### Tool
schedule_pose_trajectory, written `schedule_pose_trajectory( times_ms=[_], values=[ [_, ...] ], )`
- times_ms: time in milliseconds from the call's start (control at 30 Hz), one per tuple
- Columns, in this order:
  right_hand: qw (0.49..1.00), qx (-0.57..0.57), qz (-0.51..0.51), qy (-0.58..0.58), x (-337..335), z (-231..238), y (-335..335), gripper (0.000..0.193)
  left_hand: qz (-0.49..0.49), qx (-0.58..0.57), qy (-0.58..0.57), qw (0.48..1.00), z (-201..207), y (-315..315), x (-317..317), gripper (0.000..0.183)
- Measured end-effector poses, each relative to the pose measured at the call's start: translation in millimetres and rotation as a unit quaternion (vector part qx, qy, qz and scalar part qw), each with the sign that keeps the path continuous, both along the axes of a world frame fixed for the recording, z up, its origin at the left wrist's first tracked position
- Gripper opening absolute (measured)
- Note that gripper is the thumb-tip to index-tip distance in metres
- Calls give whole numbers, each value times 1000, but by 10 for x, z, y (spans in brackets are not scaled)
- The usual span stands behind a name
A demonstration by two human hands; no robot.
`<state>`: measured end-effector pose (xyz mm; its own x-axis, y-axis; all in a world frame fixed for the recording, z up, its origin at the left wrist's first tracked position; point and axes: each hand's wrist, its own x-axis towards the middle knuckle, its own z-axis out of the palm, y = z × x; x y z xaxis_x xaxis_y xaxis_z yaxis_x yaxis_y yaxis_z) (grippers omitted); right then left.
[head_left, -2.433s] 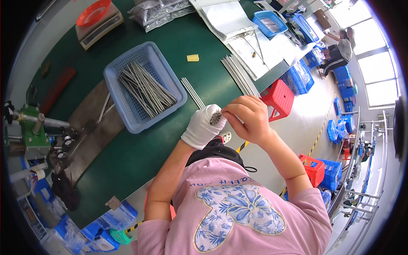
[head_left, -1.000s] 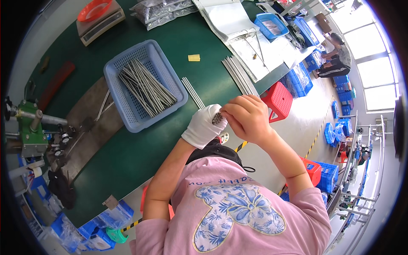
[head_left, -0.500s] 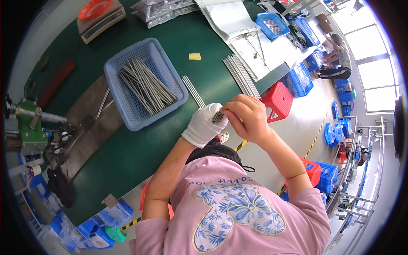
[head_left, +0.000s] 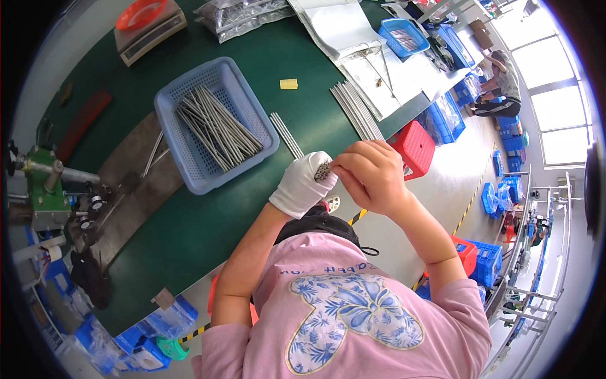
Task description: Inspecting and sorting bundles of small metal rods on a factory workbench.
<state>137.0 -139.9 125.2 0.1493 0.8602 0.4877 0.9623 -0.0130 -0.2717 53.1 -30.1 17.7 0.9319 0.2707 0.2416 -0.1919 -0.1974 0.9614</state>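
Observation:
My left hand (head_left: 302, 185), in a white glove, is closed around a bundle of thin metal rods (head_left: 323, 170) whose ends show end-on. My bare right hand (head_left: 369, 175) pinches at those rod ends with its fingertips. Both hands hover just past the near edge of a green table (head_left: 208, 227). A blue plastic basket (head_left: 255, 107) with several long metal rods lies to the left of my hands. Three loose rods (head_left: 285, 134) rest on the table between the basket and my left hand.
More rods (head_left: 356, 112) lie by a white sheet (head_left: 391, 76) at the table's right end. A scale with an orange dish (head_left: 148, 22) stands at the back, a green machine (head_left: 44, 189) at the left. A red stool (head_left: 416, 146) and blue crates (head_left: 486, 259) stand on the floor; another person (head_left: 499, 82) crouches far right.
My hands have stayed in the same place; the right fingers have shifted slightly on the rod ends. Nothing else moved.

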Motion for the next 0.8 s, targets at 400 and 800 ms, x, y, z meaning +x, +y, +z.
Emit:
schedule_pose_trajectory(
  times_ms=[400, 800],
  values=[
    [997, -5, -31, 70, 28, -91, -25, 7, 9, 15, 32, 999, 42, -3, 9, 15],
    [1000, -17, -4, -10, -8, -34, -47, 10, 8, 42, -1, 999, 6, -8, -9, 14]
  ],
)
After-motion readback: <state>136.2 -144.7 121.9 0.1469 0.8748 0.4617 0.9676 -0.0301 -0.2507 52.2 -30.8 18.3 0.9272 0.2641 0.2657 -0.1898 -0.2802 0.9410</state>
